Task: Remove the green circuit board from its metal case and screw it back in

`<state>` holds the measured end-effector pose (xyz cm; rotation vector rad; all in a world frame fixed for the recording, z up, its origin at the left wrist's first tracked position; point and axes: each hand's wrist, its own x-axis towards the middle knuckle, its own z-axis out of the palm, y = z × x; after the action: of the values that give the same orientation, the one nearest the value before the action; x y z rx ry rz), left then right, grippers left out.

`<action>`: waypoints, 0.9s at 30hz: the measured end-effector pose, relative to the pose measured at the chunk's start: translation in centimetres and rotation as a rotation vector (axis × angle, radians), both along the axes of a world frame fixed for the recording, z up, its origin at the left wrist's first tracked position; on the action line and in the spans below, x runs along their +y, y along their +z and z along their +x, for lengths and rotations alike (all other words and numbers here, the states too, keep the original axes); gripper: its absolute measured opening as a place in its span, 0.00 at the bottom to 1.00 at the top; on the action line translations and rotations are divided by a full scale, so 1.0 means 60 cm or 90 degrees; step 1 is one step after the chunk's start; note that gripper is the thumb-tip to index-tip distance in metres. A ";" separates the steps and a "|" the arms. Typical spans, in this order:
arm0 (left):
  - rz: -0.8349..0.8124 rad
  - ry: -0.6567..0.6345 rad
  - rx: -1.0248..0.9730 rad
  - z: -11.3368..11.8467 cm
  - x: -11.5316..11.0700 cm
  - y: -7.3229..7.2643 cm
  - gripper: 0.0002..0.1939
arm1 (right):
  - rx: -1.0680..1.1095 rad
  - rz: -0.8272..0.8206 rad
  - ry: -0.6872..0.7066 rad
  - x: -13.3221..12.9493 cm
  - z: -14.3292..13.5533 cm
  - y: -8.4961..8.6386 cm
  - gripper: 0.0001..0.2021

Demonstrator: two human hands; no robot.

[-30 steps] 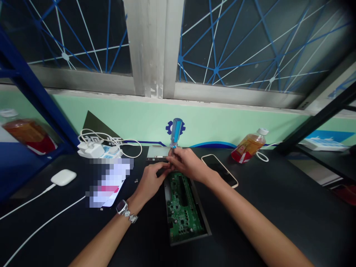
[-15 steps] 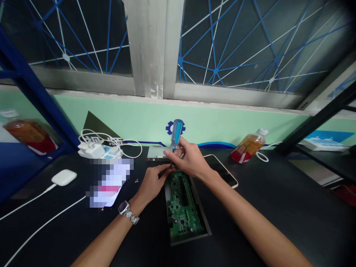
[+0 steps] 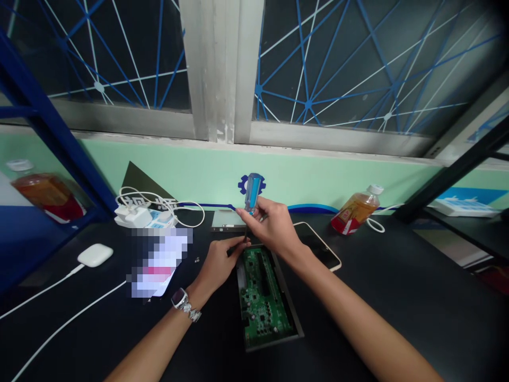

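My right hand [image 3: 276, 225] is closed around a screwdriver [image 3: 253, 192] with a clear blue handle, held nearly upright with its shaft pointing down. The screwdriver's tip meets the far left corner of a green circuit board [image 3: 264, 297] set in a shallow metal frame. At that same corner the fingertips of my left hand [image 3: 220, 260] are pinched together beside the tip; what sits between them is hidden. A watch [image 3: 180, 298] with a metal band is on my left wrist.
Several tiny screws [image 3: 196, 260] lie left of my left hand. Around the work are a lit phone [image 3: 167, 265], a white charging case [image 3: 95, 255], a power strip [image 3: 139, 216] with cables, a dark-screened phone [image 3: 318, 246], a flat metal part [image 3: 227, 218] and a drink bottle [image 3: 356, 210].
The whole view has shifted slightly. Both hands keep their places at the board's far corner, and the screwdriver stays upright in my right hand.
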<state>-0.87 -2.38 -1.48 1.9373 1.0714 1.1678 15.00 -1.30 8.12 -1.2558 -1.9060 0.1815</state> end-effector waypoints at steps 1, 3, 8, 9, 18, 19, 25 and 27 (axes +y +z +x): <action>0.000 0.000 0.000 0.000 0.000 0.000 0.11 | 0.007 -0.004 0.010 0.000 0.000 0.000 0.17; -0.001 0.000 0.003 -0.001 0.001 0.000 0.11 | 0.020 -0.011 0.033 0.001 0.001 0.000 0.16; -0.004 -0.013 -0.003 -0.002 0.003 -0.001 0.12 | 0.030 -0.029 0.062 -0.001 0.002 0.002 0.14; -0.004 -0.016 -0.004 -0.002 0.003 -0.001 0.12 | 0.029 -0.031 0.065 -0.002 0.002 0.003 0.13; 0.000 -0.016 -0.005 -0.004 0.005 -0.002 0.11 | 0.012 -0.060 0.105 -0.002 0.007 0.006 0.11; 0.004 -0.015 -0.006 -0.003 0.006 -0.002 0.11 | 0.015 -0.065 0.113 -0.001 0.008 0.005 0.11; -0.001 -0.026 -0.012 -0.003 0.008 -0.006 0.12 | 0.004 -0.069 0.139 0.006 0.012 0.003 0.09; -0.002 -0.025 -0.011 -0.004 0.009 -0.008 0.12 | -0.007 -0.063 0.154 0.007 0.013 0.003 0.07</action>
<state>-1.10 -1.86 -1.93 1.9338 1.0202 1.1587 15.77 -0.85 8.28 -1.0884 -2.0778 0.4002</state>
